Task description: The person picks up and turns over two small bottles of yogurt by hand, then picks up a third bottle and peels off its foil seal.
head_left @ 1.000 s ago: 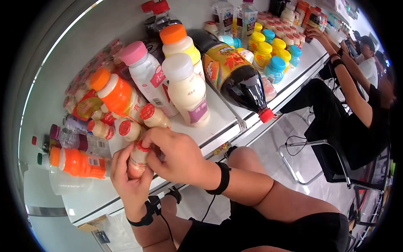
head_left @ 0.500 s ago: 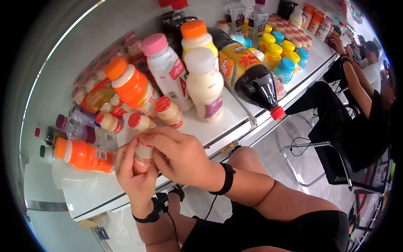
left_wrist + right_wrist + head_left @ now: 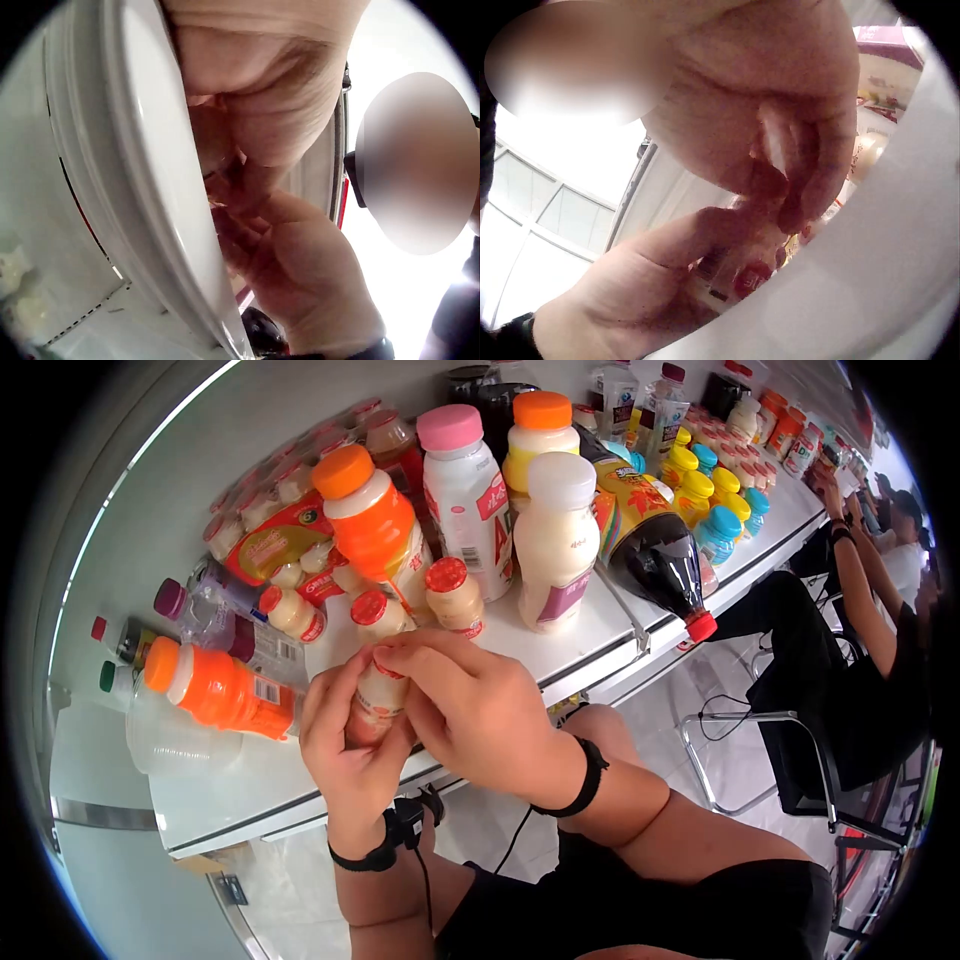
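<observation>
In the head view, my left hand (image 3: 345, 765) grips a small yogurt drink bottle (image 3: 376, 705) with a pinkish lower part, held close over the front edge of the white table (image 3: 235, 800). The fingers of my right hand (image 3: 490, 710) are curled at the bottle's top, fingertips pinching there and covering its lid. The bottle's printed side (image 3: 720, 289) shows between both hands in the right wrist view. Just behind the hands stand two like bottles with red lids, one nearer the left (image 3: 378, 618) and one to the right (image 3: 455, 598).
Tall bottles crowd behind: one orange-capped (image 3: 372, 525), one pink-capped (image 3: 468, 500), one white-capped (image 3: 556, 545). A dark cola bottle (image 3: 655, 555) lies rightward, its red cap past the edge. An orange bottle (image 3: 225, 695) lies at left. Another person (image 3: 865, 600) sits at right.
My head view has shifted, so the hands and bottles appear farther right. The left hand keeps its grip on the small bottle and the right fingertips stay at its top.
</observation>
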A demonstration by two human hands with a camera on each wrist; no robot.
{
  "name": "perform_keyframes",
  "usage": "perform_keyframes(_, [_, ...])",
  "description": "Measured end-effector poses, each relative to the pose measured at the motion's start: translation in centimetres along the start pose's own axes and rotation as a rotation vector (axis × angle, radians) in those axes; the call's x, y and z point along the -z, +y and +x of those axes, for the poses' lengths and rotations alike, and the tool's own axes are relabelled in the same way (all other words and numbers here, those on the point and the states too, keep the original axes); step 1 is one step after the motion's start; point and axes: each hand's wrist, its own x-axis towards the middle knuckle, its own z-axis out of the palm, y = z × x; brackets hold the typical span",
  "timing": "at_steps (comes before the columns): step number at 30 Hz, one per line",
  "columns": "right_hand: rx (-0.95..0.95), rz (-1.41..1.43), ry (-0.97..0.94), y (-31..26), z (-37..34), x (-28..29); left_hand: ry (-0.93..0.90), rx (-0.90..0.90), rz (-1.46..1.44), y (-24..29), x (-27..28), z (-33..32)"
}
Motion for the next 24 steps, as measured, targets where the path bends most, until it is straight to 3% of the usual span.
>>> perform_keyframes(12, [0.002,0.152,-0.038,1.4,0.8,0.3,-0.024,0.017,-0.098,0.2,0.4,0.2])
perform_keyframes(24, [0.169,0.006,-0.048,2.1,1.2,1.4,-0.047,0.003,-0.113,0.0,0.4,0.1])
